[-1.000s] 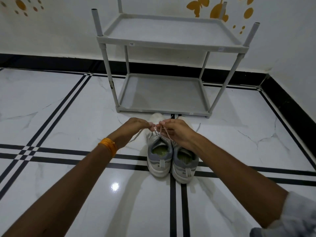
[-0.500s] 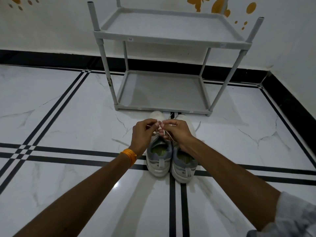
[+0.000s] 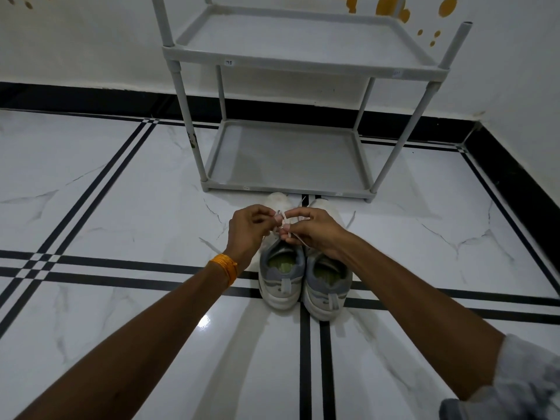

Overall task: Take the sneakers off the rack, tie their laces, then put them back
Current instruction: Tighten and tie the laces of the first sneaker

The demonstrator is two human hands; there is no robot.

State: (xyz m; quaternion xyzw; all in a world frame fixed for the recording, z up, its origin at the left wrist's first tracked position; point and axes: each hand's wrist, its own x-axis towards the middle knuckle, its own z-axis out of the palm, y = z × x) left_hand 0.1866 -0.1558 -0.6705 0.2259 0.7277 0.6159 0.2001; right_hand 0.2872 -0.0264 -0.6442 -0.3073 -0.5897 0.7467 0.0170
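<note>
Near the middle of the frame two grey-and-white sneakers stand side by side on the floor, heels toward the camera and touching each other. The left sneaker and the right sneaker both sit across the black double stripe that runs up the white marble tiles.

Both hands meet above the left sneaker. The left hand is curled, its thumb and fingertips pinched on a white lace. The right hand is likewise closed, pinching the same lace from the other side, with one strand trailing down under its fingers toward the shoe's opening. The fingers cover the spot where the strands cross, so whether a knot or loop has formed there cannot be told. An orange thread band circles the left wrist, and a pale sleeve shows at the lower right corner.

The hands and forearms hide the tongues and most of the lacing of both sneakers; only the white toes peek out beyond the knuckles. A loose white lace end lies on the tile to the right of the right sneaker.

Just beyond the toes, in the upper middle of the frame, stands a grey two-shelf rack against the white wall, close to the sneakers but apart from them. Orange decals dot the wall at the top, and a black skirting band runs along its base.
</note>
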